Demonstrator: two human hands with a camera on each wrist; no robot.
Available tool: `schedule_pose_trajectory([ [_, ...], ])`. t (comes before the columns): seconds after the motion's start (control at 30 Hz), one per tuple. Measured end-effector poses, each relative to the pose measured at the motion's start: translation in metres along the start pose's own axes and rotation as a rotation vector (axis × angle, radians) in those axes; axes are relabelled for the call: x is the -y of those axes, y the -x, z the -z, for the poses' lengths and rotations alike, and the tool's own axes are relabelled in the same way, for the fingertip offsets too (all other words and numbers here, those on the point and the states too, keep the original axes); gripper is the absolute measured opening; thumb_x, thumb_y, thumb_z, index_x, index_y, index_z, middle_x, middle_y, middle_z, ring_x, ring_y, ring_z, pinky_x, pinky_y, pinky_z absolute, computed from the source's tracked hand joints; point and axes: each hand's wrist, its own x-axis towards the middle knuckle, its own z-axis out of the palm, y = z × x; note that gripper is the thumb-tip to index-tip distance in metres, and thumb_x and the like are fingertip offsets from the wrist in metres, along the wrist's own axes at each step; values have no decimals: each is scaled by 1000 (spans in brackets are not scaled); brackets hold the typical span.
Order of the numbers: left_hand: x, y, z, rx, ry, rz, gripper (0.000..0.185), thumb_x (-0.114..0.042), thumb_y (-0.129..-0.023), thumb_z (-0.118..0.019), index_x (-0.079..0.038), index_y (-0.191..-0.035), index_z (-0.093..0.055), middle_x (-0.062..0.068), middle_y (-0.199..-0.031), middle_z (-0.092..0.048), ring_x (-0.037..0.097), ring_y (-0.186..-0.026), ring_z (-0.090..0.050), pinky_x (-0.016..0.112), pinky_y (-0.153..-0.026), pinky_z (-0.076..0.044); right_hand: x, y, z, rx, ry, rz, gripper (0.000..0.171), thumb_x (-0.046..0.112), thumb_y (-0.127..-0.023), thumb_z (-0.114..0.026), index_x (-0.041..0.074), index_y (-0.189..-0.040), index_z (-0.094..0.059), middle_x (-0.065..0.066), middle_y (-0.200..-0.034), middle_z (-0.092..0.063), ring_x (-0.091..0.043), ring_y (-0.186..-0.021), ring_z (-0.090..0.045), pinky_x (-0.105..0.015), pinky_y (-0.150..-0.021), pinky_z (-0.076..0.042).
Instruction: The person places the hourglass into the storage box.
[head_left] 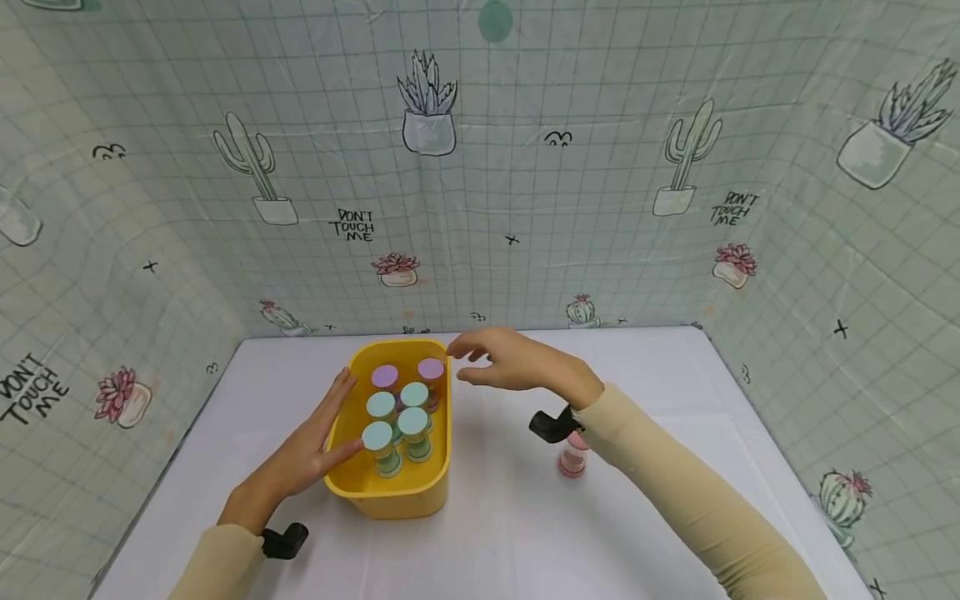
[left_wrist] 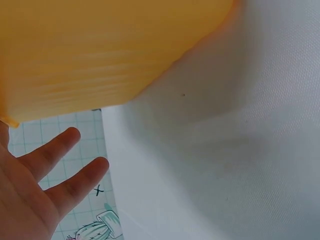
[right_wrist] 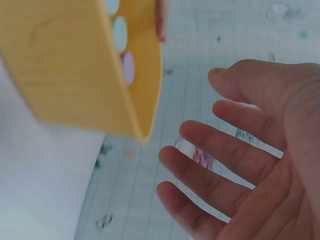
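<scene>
A yellow plastic bin (head_left: 397, 502) stands left of the middle of the table. Inside it are several small sand timers with teal caps (head_left: 413, 421) and two with purple caps (head_left: 385, 377). My left hand (head_left: 303, 454) rests at the bin's left rim, fingers straight and spread, the thumb reaching over the edge near a teal timer. In the left wrist view, two fingers (left_wrist: 80, 187) stand apart below the bin wall. By the far right corner of the rim hovers my right hand (head_left: 517, 360), fingers loosely bent and nothing in them; the right wrist view shows its empty palm.
A pink sand timer (head_left: 572, 460) stands on the white table (head_left: 495, 533), partly hidden by the right sleeve. Grid-patterned cloth (head_left: 480, 192) with cactus drawings walls the table at the back and both sides. A black wrist camera (head_left: 553, 425) sits on each arm.
</scene>
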Motion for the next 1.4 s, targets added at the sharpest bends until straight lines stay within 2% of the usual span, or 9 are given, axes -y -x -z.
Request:
schedule_pose_trajectory([
  [0.13, 1, 0, -1, -2, 8, -3, 89, -37, -98, -61, -12, -167, -11, 13, -175, -1, 50, -156, -15, 78, -114, -22, -22, 31, 1, -69, -40, -66, 40, 23, -99, -68, 8, -136, -64, -7, -136, -67, -27, -123, -65, -49, -108, -53],
  [0.33, 2, 0, -1, -3, 8, -9, 88, -36, -98, -62, -11, -166, -12, 13, -175, -2, 51, -156, -16, 78, -114, -23, -58, 80, -4, -142, -94, -160, 43, 28, -98, -69, 13, -138, -62, -4, -138, -66, -27, -126, -64, -50, -109, -51],
  [0.5, 3, 0, -1, -6, 7, -4, 88, -37, -98, -61, -12, -167, -11, 12, -175, -1, 50, -156, -15, 78, -114, -23, -82, 112, -9, -174, -164, -241, 53, 33, -97, -71, 11, -143, -58, -10, -143, -62, -32, -127, -64, -51, -109, -50],
  [0.63, 4, 0, -1, -7, 6, -7, 89, -37, -98, -62, -13, -167, -11, 11, -175, -1, 50, -156, -15, 78, -114, -23, -94, 131, -15, -180, -201, -281, 61, 37, -96, -72, 9, -147, -53, -16, -142, -62, -35, -124, -66, -47, -104, -55],
  [0.8, 4, -1, -1, -4, 6, -9, 89, -37, -98, -62, -13, -167, -11, 12, -175, -1, 50, -156, -15, 78, -114, -23, -106, 146, -28, -152, -247, -309, 67, 38, -96, -72, 10, -152, -47, -20, -142, -61, -29, -117, -70, -37, -95, -60],
  [1.0, 5, -1, -2, -6, 12, -12, 88, -36, -99, -62, -12, -167, -11, 13, -175, -1, 50, -156, -16, 77, -114, -24, -110, 157, -43, -120, -316, -361, 66, 40, -96, -71, 13, -152, -48, -23, -145, -58, -23, -111, -71, -37, -88, -58],
  [1.1, 5, 0, -2, -10, 11, -17, 88, -36, -99, -62, -12, -167, -11, 13, -175, -1, 51, -156, -16, 77, -115, -25, -111, 161, -50, -120, -363, -372, 64, 38, -97, -71, 10, -150, -49, -23, -145, -58, -22, -106, -72, -35, -83, -58],
  [1.23, 5, 0, -2, -9, 13, -11, 88, -36, -99, -62, -13, -167, -10, 13, -175, -1, 51, -156, -16, 77, -114, -24, -113, 165, -56, -130, -402, -357, 60, 34, -98, -70, 3, -146, -51, -25, -142, -58, -25, -99, -74, -33, -76, -59],
  [1.4, 5, -1, -2, -7, 19, -4, 88, -37, -98, -61, -13, -167, -11, 12, -175, -1, 50, -156, -15, 77, -115, -23, -115, 168, -61, -155, -409, -355, 53, 32, -98, -70, 5, -141, -57, -21, -134, -64, -27, -96, -75, -31, -75, -59],
])
